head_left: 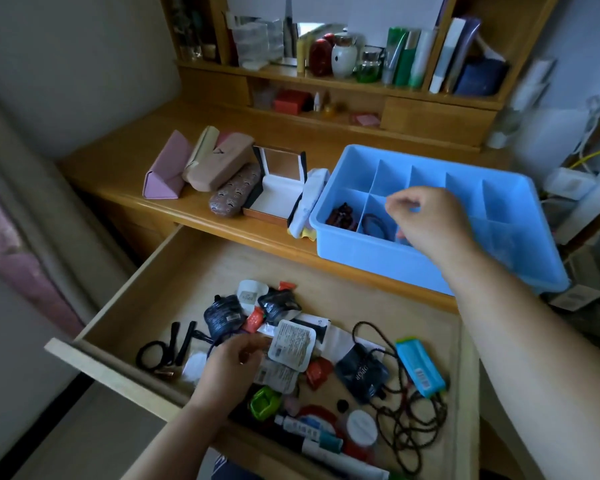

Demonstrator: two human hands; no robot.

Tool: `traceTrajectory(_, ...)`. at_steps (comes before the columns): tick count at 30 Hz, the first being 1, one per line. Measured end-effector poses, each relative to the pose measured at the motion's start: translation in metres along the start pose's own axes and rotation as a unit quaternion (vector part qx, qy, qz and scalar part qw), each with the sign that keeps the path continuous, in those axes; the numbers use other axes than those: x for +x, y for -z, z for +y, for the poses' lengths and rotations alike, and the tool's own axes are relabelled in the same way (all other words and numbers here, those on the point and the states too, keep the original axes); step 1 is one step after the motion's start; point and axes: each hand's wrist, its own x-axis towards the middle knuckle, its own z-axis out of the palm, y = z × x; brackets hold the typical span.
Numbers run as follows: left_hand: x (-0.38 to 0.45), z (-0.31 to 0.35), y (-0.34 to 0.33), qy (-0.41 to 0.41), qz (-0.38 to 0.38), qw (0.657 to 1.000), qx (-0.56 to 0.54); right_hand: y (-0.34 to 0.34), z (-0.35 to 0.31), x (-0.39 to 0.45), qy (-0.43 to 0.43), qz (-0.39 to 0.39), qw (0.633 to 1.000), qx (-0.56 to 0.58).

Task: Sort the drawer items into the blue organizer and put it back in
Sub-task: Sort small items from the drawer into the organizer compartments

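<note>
The blue organizer [357, 249] stands on the desk top, right of centre. Its front-left cells hold dark red beads [342, 216] and black hair ties [376, 223]. My right hand [430, 220] hovers over those front cells, fingers loosely apart, with nothing in them. The wooden drawer [222, 258] is pulled out below, full of sachets, cords, tubes and hair ties. Inside it, my left hand [231, 365] reaches down among the sachets, fingers curled around a purple hair tie [211, 345]. A white sachet [291, 344] lies just right of that hand.
Glasses cases [219, 161], a pink triangular case [165, 171], an open mirror box [278, 188] and a white tube [309, 199] lie on the desk left of the organizer. Black cords [409, 420] and a blue packet [420, 368] fill the drawer's right side. Bottles stand on the shelf [326, 77].
</note>
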Motion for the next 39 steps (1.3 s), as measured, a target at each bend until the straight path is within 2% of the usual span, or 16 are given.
traceTrajectory(2, 0.003, -0.002, 0.003, -0.006, -0.015, 0.996, 0.083, -0.003, 0.004, -0.026, 0.162, 0.126, 0.979, 0.0)
traceTrajectory(3, 0.004, -0.002, 0.003, -0.013, -0.042, 0.993, 0.113, -0.008, 0.005, -0.044, 0.244, 0.145, 0.959, -0.012)
traceTrajectory(5, 0.006, 0.0, -0.001, -0.028, -0.123, 0.981, 0.147, -0.027, 0.016, -0.081, 0.345, 0.065, 0.936, -0.031)
traceTrajectory(6, 0.007, 0.002, -0.004, -0.034, -0.157, 0.971, 0.174, -0.039, 0.025, -0.098, 0.348, -0.006, 0.937, -0.042)
traceTrajectory(8, 0.008, 0.004, -0.011, -0.041, -0.181, 0.952, 0.244, -0.062, 0.048, -0.125, 0.262, -0.158, 0.948, -0.086)
traceTrajectory(10, 0.009, 0.005, -0.014, -0.037, -0.162, 0.952, 0.258, -0.08, 0.075, -0.146, 0.164, -0.289, 0.931, -0.152)
traceTrajectory(13, 0.009, 0.004, -0.017, -0.043, -0.18, 0.959, 0.215, -0.089, 0.112, -0.169, 0.132, -0.386, 0.891, -0.202)
traceTrajectory(16, 0.009, 0.004, -0.017, -0.063, -0.179, 0.97, 0.154, -0.084, 0.129, -0.182, 0.125, -0.367, 0.904, -0.181)
traceTrajectory(21, 0.015, 0.003, -0.011, -0.05, 0.017, 0.996, 0.065, -0.049, 0.138, -0.167, 0.069, -0.17, 0.969, -0.167)
traceTrajectory(24, 0.018, -0.003, -0.007, -0.014, 0.063, 0.998, 0.01, -0.027, 0.144, -0.157, 0.041, -0.175, 0.967, -0.18)
traceTrajectory(28, 0.021, -0.002, -0.007, -0.021, 0.078, 0.996, -0.044, -0.017, 0.153, -0.159, 0.056, -0.259, 0.932, -0.246)
traceTrajectory(30, 0.019, 0.0, -0.007, -0.029, 0.09, 0.994, -0.05, -0.02, 0.151, -0.164, 0.086, -0.303, 0.897, -0.31)
traceTrajectory(33, 0.013, 0.0, -0.009, -0.046, 0.085, 0.991, 0.087, -0.03, 0.146, -0.174, 0.081, -0.363, 0.834, -0.407)
traceTrajectory(35, 0.008, 0.002, -0.012, -0.087, 0.085, 0.971, 0.204, -0.038, 0.143, -0.181, 0.083, -0.413, 0.788, -0.449)
traceTrajectory(38, 0.001, 0.01, -0.018, -0.173, -0.035, 0.959, 0.222, -0.054, 0.142, -0.175, 0.131, -0.433, 0.726, -0.518)
traceTrajectory(39, -0.002, 0.011, -0.022, -0.186, -0.097, 0.954, 0.217, -0.053, 0.143, -0.172, 0.093, -0.42, 0.745, -0.511)
